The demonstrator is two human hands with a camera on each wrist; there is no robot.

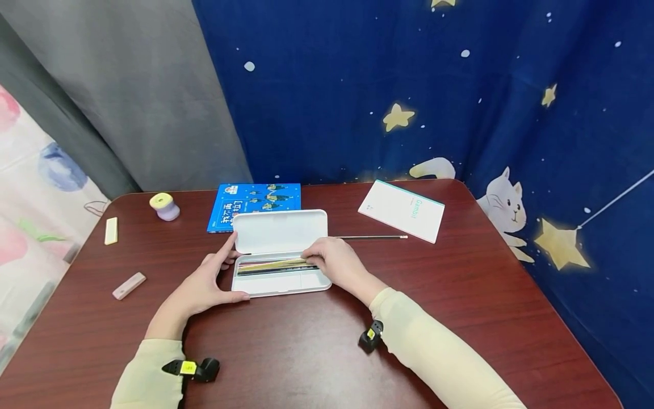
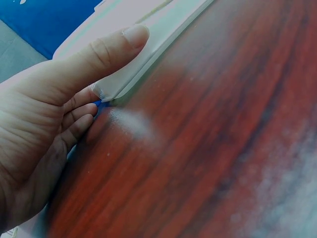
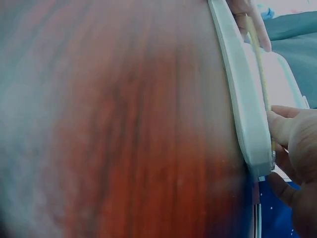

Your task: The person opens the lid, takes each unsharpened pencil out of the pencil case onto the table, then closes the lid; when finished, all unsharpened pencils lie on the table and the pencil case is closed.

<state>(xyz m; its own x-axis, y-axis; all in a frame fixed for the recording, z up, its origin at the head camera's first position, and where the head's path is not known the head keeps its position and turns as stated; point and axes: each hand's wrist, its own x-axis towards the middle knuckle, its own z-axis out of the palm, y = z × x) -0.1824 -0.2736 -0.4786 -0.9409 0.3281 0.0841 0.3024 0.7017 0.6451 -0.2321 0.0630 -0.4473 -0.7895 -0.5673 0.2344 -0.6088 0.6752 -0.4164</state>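
A white pencil case (image 1: 271, 284) lies with its lid (image 1: 281, 232) raised back, and several pencils (image 1: 271, 272) are in its tray. My left hand (image 1: 206, 287) holds the case at its left end, thumb along the front corner and index finger up at the lid. In the left wrist view the thumb (image 2: 109, 49) lies over the case's edge. My right hand (image 1: 337, 261) pinches a yellow pencil (image 3: 260, 64) near its right end, over the right part of the tray. The pencil slants along the case in the right wrist view.
Behind the case lies a blue book (image 1: 255, 199). A dark pencil (image 1: 375, 237) and a white notebook (image 1: 403, 210) are at the right. On the left are a purple and yellow round container (image 1: 166, 208), a pale yellow block (image 1: 110, 231) and a pinkish block (image 1: 129, 286).
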